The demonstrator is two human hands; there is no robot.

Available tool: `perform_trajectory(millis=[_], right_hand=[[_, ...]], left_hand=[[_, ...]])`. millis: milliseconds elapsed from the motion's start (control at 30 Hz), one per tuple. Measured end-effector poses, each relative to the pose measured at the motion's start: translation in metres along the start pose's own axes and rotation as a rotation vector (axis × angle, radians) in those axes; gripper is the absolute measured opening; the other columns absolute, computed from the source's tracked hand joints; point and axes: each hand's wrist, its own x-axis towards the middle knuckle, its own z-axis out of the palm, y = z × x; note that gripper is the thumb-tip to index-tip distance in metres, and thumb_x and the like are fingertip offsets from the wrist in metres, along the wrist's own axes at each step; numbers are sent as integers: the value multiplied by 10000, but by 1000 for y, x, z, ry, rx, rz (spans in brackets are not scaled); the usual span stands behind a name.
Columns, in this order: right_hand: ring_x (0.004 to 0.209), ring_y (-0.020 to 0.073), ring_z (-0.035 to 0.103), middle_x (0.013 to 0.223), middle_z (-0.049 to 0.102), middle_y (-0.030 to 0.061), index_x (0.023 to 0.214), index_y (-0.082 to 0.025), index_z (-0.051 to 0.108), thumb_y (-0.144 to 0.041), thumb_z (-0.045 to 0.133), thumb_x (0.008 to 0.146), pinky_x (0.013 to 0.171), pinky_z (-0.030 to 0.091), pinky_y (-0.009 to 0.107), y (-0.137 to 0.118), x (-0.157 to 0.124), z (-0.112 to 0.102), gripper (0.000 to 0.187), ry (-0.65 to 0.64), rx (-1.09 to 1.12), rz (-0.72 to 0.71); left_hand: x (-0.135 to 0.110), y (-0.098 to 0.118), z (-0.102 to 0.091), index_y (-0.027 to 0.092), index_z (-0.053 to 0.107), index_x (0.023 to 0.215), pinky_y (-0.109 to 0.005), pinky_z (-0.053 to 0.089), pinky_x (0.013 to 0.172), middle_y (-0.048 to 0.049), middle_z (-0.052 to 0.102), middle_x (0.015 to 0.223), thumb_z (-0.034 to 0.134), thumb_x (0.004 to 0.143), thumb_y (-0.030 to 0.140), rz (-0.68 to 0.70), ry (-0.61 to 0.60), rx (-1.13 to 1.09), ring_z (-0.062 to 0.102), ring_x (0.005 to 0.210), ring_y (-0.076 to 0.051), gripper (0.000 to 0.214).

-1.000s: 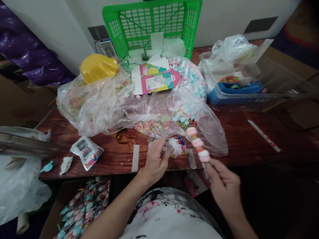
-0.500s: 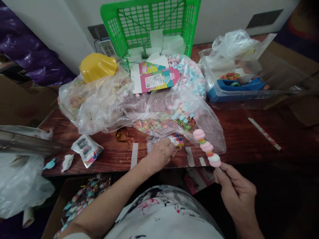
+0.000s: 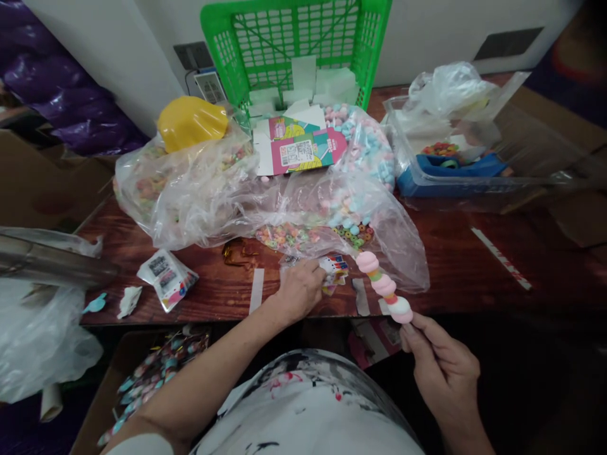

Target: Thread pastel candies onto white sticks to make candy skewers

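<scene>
Between the thumb and fingers of my right hand is the lower end of a marshmallow skewer. Pink and white marshmallows alternate on it with small green and orange-red rings, and it leans up to the left over the table's front edge. My left hand is closed on a clear printed plastic bag lying near that edge; its fingertips are partly hidden. Behind the hands, an open clear bag holds blue and pink marshmallows and colourful candy rings.
A green basket stands at the back, with a printed carton before it. At right are a clear bin and blue tape dispenser. Printed bags lie at left. Below is a box of finished skewers.
My right hand has brought the marshmallow skewer slightly left and down, towards the printed bag. My left hand stays at the bag, whose edge has lifted and bunched a little.
</scene>
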Motion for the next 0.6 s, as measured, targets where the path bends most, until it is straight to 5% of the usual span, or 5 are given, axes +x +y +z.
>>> perform_trajectory(millis=[133, 367, 600], right_hand=[[484, 79, 517, 585, 556, -46, 1017, -174, 701, -147, 590, 857, 480, 433, 175, 3, -1, -5, 196, 32, -12, 37], [482, 79, 501, 572, 538, -45, 1002, -171, 709, -156, 589, 859, 472, 421, 184, 7, 1, -6, 187, 52, -13, 103], [458, 75, 505, 564, 551, -50, 1006, -178, 702, -150, 584, 861, 455, 428, 165, 7, 2, -1, 189, -14, -31, 26]], left_hand=[[-7, -5, 7, 157, 650, 755, -301, 414, 632, -76, 611, 755, 479, 849, 128, 89, 147, 27, 550, 754, -198, 198], [-15, -2, 1, 179, 677, 843, -309, 444, 679, -84, 648, 865, 473, 869, 116, -3, 44, -106, 569, 831, -209, 215], [-8, -21, 8, 160, 664, 649, -254, 459, 665, -9, 658, 674, 667, 773, 141, -217, 274, -695, 601, 666, -133, 126]])
